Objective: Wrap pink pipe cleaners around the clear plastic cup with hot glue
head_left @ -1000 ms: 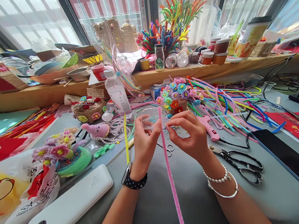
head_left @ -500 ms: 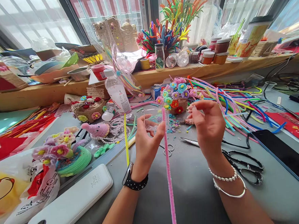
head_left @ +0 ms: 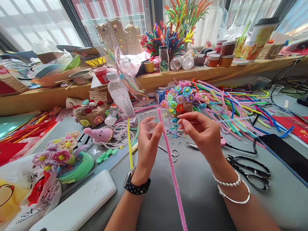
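My left hand [head_left: 148, 144] is closed on the upper part of a long pink pipe cleaner [head_left: 173, 179], which runs down toward the bottom edge of the picture. A small clear plastic piece [head_left: 154, 120] sits at that hand's fingertips. My right hand [head_left: 203, 135] is just right of the stem's top, fingers pinched together; what they hold is too small to make out. Under both hands lies the grey table [head_left: 199, 203].
Black scissors [head_left: 249, 170] and a phone [head_left: 297, 161] lie to the right. Small scissors [head_left: 171, 153] lie between my hands. A white power bank [head_left: 71, 211] is at the left. Loose coloured pipe cleaners [head_left: 232, 103], flower baskets [head_left: 180, 97], a plastic bottle [head_left: 121, 96] and pearls crowd the back.
My right hand moved away to the right and up, then came back close to the stem's top. The pink pipe cleaner tilted slightly. My left hand stayed in place.
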Demonstrator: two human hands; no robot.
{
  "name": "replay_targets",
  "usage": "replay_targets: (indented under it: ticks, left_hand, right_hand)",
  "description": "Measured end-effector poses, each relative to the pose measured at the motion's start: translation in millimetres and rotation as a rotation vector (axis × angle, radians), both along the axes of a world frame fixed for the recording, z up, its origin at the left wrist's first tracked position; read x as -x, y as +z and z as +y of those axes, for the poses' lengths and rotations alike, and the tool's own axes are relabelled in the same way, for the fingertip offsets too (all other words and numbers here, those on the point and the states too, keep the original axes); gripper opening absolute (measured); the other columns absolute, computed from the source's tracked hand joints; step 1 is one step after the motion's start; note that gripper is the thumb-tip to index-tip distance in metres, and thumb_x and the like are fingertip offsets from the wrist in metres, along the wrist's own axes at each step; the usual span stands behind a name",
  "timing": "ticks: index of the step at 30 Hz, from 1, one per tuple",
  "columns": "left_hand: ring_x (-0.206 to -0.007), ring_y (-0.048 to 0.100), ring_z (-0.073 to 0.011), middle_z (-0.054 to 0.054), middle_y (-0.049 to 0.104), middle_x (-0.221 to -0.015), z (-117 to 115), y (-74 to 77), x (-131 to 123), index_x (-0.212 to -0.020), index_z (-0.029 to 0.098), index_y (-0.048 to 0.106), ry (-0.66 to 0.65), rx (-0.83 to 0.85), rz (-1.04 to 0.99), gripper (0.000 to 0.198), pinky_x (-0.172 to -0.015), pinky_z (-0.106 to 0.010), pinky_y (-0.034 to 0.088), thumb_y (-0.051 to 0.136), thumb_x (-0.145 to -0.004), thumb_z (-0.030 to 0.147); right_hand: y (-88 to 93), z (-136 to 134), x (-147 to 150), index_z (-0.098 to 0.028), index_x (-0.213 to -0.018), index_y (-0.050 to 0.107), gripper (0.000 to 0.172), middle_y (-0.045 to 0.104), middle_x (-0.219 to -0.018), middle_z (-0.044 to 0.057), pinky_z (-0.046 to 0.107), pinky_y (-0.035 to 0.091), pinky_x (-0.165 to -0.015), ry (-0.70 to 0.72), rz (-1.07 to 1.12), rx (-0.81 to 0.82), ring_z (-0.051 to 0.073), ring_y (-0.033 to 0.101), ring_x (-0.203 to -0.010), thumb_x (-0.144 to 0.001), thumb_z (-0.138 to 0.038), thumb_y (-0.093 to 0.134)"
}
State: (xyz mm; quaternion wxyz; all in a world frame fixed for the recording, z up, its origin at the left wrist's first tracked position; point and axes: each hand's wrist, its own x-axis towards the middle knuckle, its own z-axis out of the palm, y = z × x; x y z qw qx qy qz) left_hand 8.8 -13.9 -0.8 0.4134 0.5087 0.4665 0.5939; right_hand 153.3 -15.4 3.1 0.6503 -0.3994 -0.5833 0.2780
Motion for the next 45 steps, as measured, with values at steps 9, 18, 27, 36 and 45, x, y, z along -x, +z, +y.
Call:
replay_targets:
  ticks: [9,18,27,36,45]
  left_hand:
    - [-0.079,0.056,-0.0142,-0.007,0.061,-0.095,4.0,2.2,1.2,-0.105,0.017,0.05,-0.115,0.103,-0.125,0.054,-0.075,-0.028,0.044,0.062,-0.069,0.055]
    - [-0.086,0.06,-0.0172,-0.007,0.063,-0.094,1.8,1.8,-0.9,-0.114,0.017,0.044,-0.094,0.067,-0.03,0.061,-0.075,-0.028,0.045,0.065,-0.068,0.052]
    - [-0.096,0.057,-0.0214,-0.007,0.06,-0.099,-0.1,-0.4,-2.4,-0.115,0.019,0.043,-0.007,-0.039,0.151,0.058,-0.078,-0.033,0.043,0.066,-0.07,0.047]
    - [-0.099,0.055,-0.021,-0.008,0.059,-0.103,-2.7,0.0,-5.1,-0.113,0.019,0.041,0.134,-0.124,0.313,0.055,-0.086,-0.036,0.039,0.066,-0.07,0.043]
    - [-0.099,0.055,-0.0207,-0.007,0.057,-0.102,-3.2,-2.1,-5.3,-0.11,0.021,0.043,0.207,-0.273,0.45,0.05,-0.087,-0.036,0.04,0.068,-0.07,0.037]
  right_hand:
    - [-1.4,4.5,0.1,-0.018,-0.069,0.064,0.011,0.059,-0.054,-0.004,0.019,0.043,-0.042,-0.031,0.019,0.102,0.007,0.051,-0.045,-0.072,-0.028,0.069]
    - [-3.4,6.8,0.0,-0.021,-0.092,0.064,0.012,0.065,-0.091,0.003,0.027,0.055,-0.064,-0.15,-0.118,-0.025,0.014,0.063,-0.081,-0.081,-0.024,0.059]
    - [5.4,-4.7,3.4,-0.023,-0.088,0.068,0.013,0.064,-0.093,0.003,0.028,0.059,-0.071,-0.032,-0.183,-0.141,0.015,0.062,-0.089,-0.08,-0.017,0.061]
    - [4.7,-4.7,4.5,-0.021,-0.087,0.068,0.011,0.063,-0.09,0.004,0.028,0.059,-0.07,-0.011,-0.223,-0.165,0.015,0.063,-0.085,-0.079,-0.018,0.061]
    - [5.3,-4.3,4.0,-0.021,-0.079,0.068,0.007,0.064,-0.081,0.003,0.027,0.057,-0.064,-0.053,-0.213,-0.126,0.015,0.062,-0.078,-0.079,-0.018,0.062]
